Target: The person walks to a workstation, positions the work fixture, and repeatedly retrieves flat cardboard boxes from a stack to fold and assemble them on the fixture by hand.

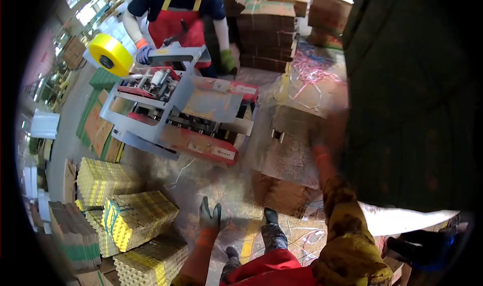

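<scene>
My left hand, in a grey glove with an orange cuff, is held low over the floor with its fingers apart and nothing in them. My right arm, in a stained yellow-brown sleeve, reaches forward to the right side of a brown cardboard box. The right hand is smeared by motion and partly in shadow, so its fingers do not show. A small slot with pale edges marks the box's top face. More brown cardboard shows below it.
A carton taping machine with a yellow tape roll stands ahead-left; a co-worker in a red apron is behind it. Egg-tray stacks stand lower left. Flat cartons are piled behind. Pink straps litter the floor.
</scene>
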A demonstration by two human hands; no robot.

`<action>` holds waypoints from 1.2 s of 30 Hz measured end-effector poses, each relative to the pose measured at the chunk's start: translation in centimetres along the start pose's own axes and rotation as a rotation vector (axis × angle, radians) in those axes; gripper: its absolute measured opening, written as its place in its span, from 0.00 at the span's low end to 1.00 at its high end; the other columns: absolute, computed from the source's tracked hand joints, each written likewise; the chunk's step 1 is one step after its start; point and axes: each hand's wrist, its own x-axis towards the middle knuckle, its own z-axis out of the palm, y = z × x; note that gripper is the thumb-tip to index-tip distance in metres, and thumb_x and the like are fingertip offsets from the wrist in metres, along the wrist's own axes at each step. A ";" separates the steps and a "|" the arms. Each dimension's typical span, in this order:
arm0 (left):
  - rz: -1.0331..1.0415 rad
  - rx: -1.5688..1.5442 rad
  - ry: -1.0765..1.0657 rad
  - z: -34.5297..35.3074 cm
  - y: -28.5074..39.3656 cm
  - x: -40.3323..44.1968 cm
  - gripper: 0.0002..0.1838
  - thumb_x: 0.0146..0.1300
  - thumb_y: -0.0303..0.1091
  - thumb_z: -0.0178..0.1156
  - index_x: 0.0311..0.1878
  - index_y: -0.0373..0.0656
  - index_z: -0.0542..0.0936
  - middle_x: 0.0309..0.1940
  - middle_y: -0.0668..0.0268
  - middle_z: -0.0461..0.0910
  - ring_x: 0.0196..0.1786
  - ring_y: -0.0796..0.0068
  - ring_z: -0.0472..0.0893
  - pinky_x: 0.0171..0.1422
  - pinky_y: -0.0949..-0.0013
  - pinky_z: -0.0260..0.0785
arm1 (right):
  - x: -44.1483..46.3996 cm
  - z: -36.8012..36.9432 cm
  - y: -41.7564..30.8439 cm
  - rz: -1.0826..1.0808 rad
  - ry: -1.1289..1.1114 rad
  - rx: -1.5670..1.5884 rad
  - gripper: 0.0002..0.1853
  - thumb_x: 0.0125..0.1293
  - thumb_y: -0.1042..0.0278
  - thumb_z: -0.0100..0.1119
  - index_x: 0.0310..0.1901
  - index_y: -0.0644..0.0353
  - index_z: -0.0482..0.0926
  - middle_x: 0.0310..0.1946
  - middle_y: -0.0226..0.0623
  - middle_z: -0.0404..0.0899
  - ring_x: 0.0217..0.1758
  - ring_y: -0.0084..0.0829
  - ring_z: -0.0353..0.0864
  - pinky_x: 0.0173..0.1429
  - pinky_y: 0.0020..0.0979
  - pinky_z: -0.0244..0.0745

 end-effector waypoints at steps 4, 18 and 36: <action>-0.021 -0.196 0.174 5.5 3.6 8.5 0.46 0.61 0.47 0.61 0.71 0.30 0.50 0.71 0.44 0.51 0.73 0.51 0.53 0.75 0.62 0.47 | 9.4 0.8 0.7 0.192 -0.391 0.050 0.32 0.67 0.43 0.49 0.63 0.61 0.69 0.60 0.50 0.71 0.66 0.44 0.67 0.70 0.38 0.59; -0.067 0.154 0.612 13.3 7.9 18.5 0.59 0.47 0.44 0.72 0.74 0.42 0.42 0.72 0.36 0.33 0.75 0.41 0.44 0.74 0.57 0.50 | 12.1 4.7 3.9 0.381 -0.899 -0.078 0.44 0.60 0.22 0.32 0.55 0.54 0.78 0.57 0.49 0.74 0.60 0.52 0.72 0.65 0.44 0.63; 0.027 0.188 0.416 6.1 1.5 10.9 0.63 0.40 0.40 0.73 0.72 0.32 0.41 0.70 0.32 0.34 0.71 0.38 0.52 0.70 0.63 0.57 | -9.8 -0.2 9.3 -0.245 -0.395 -0.535 0.22 0.69 0.51 0.43 0.47 0.60 0.80 0.44 0.56 0.79 0.46 0.59 0.77 0.55 0.48 0.71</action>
